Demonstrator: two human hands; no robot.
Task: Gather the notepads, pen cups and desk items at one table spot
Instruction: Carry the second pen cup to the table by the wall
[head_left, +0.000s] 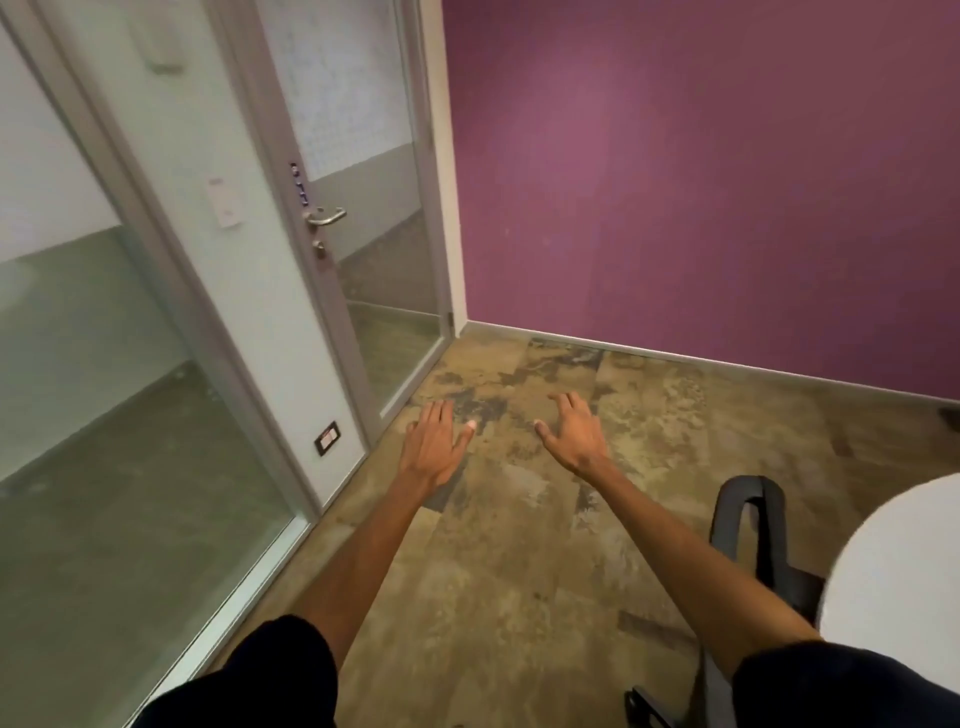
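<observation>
Both hands, your left hand (434, 441) and right hand (574, 434), were empty, fingers spread. No notepads or cups showed. The white surface (904, 566) lay aside; gathering seemed unstarted.

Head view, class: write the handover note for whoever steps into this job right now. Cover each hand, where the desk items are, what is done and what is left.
Left hand: open, fingers spread, nothing in its grip, held out over the floor.
Right hand: the same, open and holding nothing.
Job's things: no notepads, pen cups or desk items are in view. Only a bare edge of the round white table shows at the lower right, with a black chair beside it.
Done: nothing can be confirmed from this view.
Left: turn towards the table, find the items and gather them at one spot.
</observation>
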